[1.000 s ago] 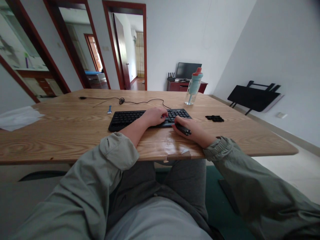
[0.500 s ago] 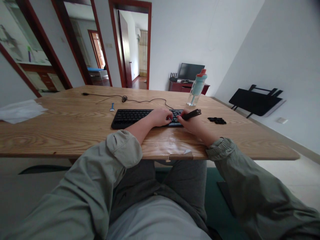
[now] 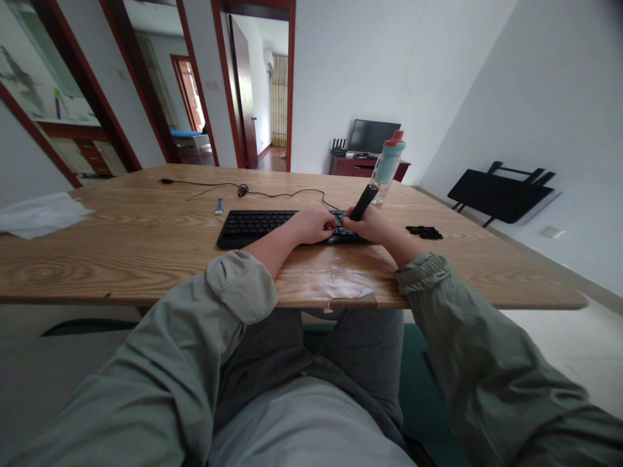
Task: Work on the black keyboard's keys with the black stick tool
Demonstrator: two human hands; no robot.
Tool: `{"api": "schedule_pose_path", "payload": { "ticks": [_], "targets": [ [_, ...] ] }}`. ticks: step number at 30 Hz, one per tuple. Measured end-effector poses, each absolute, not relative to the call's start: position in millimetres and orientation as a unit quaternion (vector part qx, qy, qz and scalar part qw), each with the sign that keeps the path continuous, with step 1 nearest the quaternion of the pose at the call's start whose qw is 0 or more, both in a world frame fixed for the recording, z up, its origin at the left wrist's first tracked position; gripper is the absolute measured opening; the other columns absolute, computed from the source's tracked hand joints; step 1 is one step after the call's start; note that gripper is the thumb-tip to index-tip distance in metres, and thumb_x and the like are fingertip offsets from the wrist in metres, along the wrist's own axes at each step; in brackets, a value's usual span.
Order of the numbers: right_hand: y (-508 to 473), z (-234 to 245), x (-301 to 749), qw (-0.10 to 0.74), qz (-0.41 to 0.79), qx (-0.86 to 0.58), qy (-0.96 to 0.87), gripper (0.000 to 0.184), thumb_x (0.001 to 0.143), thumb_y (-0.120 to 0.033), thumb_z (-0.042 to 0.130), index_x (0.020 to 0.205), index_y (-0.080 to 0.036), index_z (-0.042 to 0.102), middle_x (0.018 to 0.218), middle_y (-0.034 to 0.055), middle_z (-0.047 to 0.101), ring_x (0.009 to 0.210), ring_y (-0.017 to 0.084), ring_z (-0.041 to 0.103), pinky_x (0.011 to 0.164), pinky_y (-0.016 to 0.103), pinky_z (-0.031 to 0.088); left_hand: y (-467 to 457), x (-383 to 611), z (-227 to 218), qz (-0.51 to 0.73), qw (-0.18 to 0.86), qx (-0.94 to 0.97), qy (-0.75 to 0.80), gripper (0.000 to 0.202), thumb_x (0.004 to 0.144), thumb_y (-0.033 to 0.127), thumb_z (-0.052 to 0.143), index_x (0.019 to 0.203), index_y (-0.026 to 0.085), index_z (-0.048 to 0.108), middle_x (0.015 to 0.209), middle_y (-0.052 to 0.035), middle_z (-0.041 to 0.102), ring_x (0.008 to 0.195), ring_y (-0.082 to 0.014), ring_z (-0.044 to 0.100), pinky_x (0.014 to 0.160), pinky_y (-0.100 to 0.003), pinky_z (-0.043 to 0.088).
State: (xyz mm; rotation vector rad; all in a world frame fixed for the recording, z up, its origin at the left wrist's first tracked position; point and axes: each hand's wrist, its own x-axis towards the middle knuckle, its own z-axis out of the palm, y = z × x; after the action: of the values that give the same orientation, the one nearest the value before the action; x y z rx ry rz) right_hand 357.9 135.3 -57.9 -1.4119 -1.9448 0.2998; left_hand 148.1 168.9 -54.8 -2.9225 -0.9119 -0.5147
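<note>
A black keyboard (image 3: pixel 257 226) lies on the wooden table (image 3: pixel 121 240) in front of me. My left hand (image 3: pixel 311 226) rests on its right half with the fingers curled down onto the keys; I cannot make out anything in them. My right hand (image 3: pixel 372 224) is closed round a slim black tool (image 3: pixel 363 202), which stands tilted up and away over the keyboard's right end. The two hands almost touch.
Several loose black keycaps (image 3: pixel 425 231) lie right of the keyboard. A water bottle (image 3: pixel 389 166) stands behind it, a cable (image 3: pixel 253 192) and a small blue tool (image 3: pixel 219 207) to the back left, white plastic (image 3: pixel 39 214) at the far left. Tape (image 3: pixel 353 299) marks the near edge.
My right hand has lifted from the table in front of the keyboard onto its right end, swinging the black tool from lying flat to pointing up. The left hand has stayed put.
</note>
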Motion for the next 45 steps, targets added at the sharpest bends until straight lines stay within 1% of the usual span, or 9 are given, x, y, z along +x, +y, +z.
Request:
{"api": "schedule_pose_path", "payload": {
  "ticks": [6, 13, 17, 25, 28, 32, 37, 41, 45],
  "targets": [
    [139.7, -53.0, 357.6, 0.327, 0.123, -0.549, -0.759, 0.014, 0.076, -0.031, 0.069, 0.071, -0.021, 0.06, 0.071, 0.0036, 0.064, 0.068, 0.019, 0.056, 0.061, 0.031, 0.048, 170.6, 148.1, -56.1, -0.156, 0.019, -0.944, -0.29, 0.027, 0.092, 0.026, 0.057, 0.103, 0.023, 0.082, 0.103, -0.0064, 0.081, 0.09, -0.0232, 0.073, 0.077, -0.032, 0.052],
    [139.4, -54.7, 359.0, 0.336, 0.14, -0.527, -0.768, 0.018, 0.073, -0.034, 0.076, 0.071, -0.02, 0.064, 0.072, 0.0038, 0.067, 0.068, 0.019, 0.058, 0.064, 0.031, 0.051, 171.5, 147.9, -57.0, -0.162, 0.026, -0.942, -0.292, 0.028, 0.093, 0.03, 0.059, 0.106, 0.023, 0.082, 0.104, -0.007, 0.081, 0.093, -0.0235, 0.073, 0.079, -0.031, 0.052],
    [139.8, -56.2, 360.4, 0.333, 0.158, -0.523, -0.768, 0.023, 0.072, -0.037, 0.08, 0.071, -0.02, 0.065, 0.072, 0.0041, 0.068, 0.066, 0.019, 0.058, 0.061, 0.031, 0.052, 172.3, 148.4, -57.2, -0.16, 0.028, -0.943, -0.29, 0.028, 0.094, 0.032, 0.058, 0.105, 0.023, 0.082, 0.104, -0.0073, 0.08, 0.094, -0.0238, 0.073, 0.08, -0.032, 0.053],
    [141.7, -56.0, 359.9, 0.326, 0.158, -0.508, -0.782, 0.025, 0.073, -0.04, 0.08, 0.071, -0.021, 0.065, 0.067, 0.0024, 0.065, 0.067, 0.019, 0.059, 0.062, 0.031, 0.051, 174.7, 148.6, -58.4, -0.169, 0.019, -0.946, -0.275, 0.027, 0.093, 0.032, 0.06, 0.103, 0.023, 0.083, 0.103, -0.0073, 0.08, 0.094, -0.0236, 0.072, 0.081, -0.032, 0.053],
    [142.3, -56.6, 359.0, 0.325, 0.15, -0.501, -0.788, 0.022, 0.073, -0.038, 0.079, 0.07, -0.021, 0.065, 0.068, 0.0028, 0.066, 0.067, 0.018, 0.058, 0.062, 0.03, 0.051, 174.0, 148.3, -57.6, -0.167, 0.023, -0.947, -0.273, 0.027, 0.092, 0.032, 0.061, 0.104, 0.023, 0.084, 0.104, -0.0076, 0.08, 0.097, -0.024, 0.072, 0.085, -0.032, 0.054],
    [145.3, -55.7, 356.8, 0.332, 0.153, -0.504, -0.783, 0.025, 0.07, -0.036, 0.082, 0.069, -0.021, 0.063, 0.067, 0.0027, 0.065, 0.063, 0.017, 0.057, 0.056, 0.029, 0.049, 170.7, 148.1, -55.5, -0.169, 0.019, -0.946, -0.274, 0.027, 0.091, 0.03, 0.062, 0.104, 0.023, 0.084, 0.105, -0.0076, 0.08, 0.1, -0.0243, 0.071, 0.089, -0.033, 0.054],
    [150.2, -51.9, 355.3, 0.305, 0.227, -0.528, -0.76, 0.031, 0.07, -0.04, 0.087, 0.071, -0.021, 0.062, 0.067, 0.0033, 0.067, 0.053, 0.016, 0.056, 0.045, 0.029, 0.048, 168.7, 148.3, -55.2, -0.156, 0.02, -0.946, -0.283, 0.029, 0.093, 0.03, 0.061, 0.109, 0.023, 0.084, 0.11, -0.0072, 0.08, 0.103, -0.0238, 0.072, 0.092, -0.032, 0.054],
    [152.3, -52.6, 357.0, 0.307, 0.248, -0.529, -0.751, 0.032, 0.069, -0.039, 0.09, 0.074, -0.021, 0.064, 0.068, 0.0039, 0.068, 0.052, 0.017, 0.059, 0.046, 0.032, 0.051, 171.9, 148.8, -57.7, -0.158, 0.022, -0.948, -0.275, 0.028, 0.094, 0.032, 0.061, 0.108, 0.022, 0.083, 0.111, -0.0073, 0.08, 0.104, -0.0242, 0.072, 0.093, -0.033, 0.054],
    [154.1, -56.9, 359.7, 0.326, 0.266, -0.527, -0.739, 0.034, 0.069, -0.038, 0.091, 0.076, -0.021, 0.063, 0.067, 0.0031, 0.067, 0.051, 0.016, 0.058, 0.046, 0.033, 0.054, 173.9, 149.4, -58.8, -0.158, 0.027, -0.95, -0.268, 0.028, 0.094, 0.032, 0.06, 0.107, 0.022, 0.083, 0.11, -0.0075, 0.08, 0.104, -0.0242, 0.072, 0.094, -0.033, 0.053]
  ]
}}
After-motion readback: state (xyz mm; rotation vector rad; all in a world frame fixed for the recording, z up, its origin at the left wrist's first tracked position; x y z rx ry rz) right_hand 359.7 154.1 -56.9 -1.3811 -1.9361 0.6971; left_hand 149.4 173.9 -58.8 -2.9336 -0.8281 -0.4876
